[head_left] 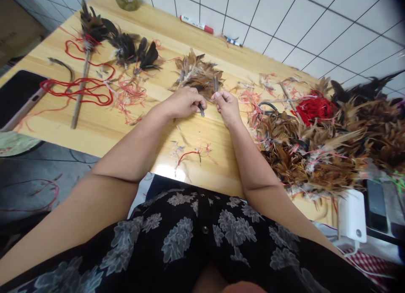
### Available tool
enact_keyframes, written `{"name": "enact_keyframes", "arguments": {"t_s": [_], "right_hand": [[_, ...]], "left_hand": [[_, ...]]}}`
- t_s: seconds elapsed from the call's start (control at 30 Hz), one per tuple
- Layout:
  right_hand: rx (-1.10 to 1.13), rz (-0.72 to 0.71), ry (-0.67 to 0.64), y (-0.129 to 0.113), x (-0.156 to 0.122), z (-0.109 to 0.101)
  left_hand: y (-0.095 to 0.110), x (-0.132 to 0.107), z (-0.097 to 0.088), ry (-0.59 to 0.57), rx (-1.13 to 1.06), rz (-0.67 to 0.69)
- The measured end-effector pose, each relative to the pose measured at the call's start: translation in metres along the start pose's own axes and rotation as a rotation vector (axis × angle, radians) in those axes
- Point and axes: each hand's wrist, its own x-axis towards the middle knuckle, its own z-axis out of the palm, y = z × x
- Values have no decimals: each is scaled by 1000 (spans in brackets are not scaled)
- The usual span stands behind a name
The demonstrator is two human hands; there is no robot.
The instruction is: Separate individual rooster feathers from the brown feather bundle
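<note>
My left hand is closed over the wooden table, a small dark feather poking out below its fingers. My right hand pinches a narrow dark feather upright between thumb and finger. Just beyond both hands lies a loose pile of brown feathers. Nearer my body, red thread scraps and bits of feather are scattered on the wood. To the left, a stick has black feathers bound at its top, with loops of red cord across it.
Bundled brown feathers heap up on the right beside a red cord skein. Black feathers lie at back left. A phone rests at the left edge. Markers lie along the tiled wall; a white device stands front right.
</note>
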Motion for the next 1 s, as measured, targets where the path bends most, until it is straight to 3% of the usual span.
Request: {"name": "enact_keyframes", "arguments": {"t_s": [0.2,0.43,0.63,0.9,1.0], "right_hand": [[-85,-76,2,13,3,-3],[-254,-124,117,12,4,-3],[-411,-201,52,17,6,-4],[-442,-207,-13,17,6,3],[-421,-192,-18,11,3,5]], "left_hand": [[-4,3,6,92,15,50],[7,1,-3,149,-49,-40],[15,-2,-4,170,-21,-33],[5,-2,8,174,216,96],[8,-2,8,184,185,89]]}}
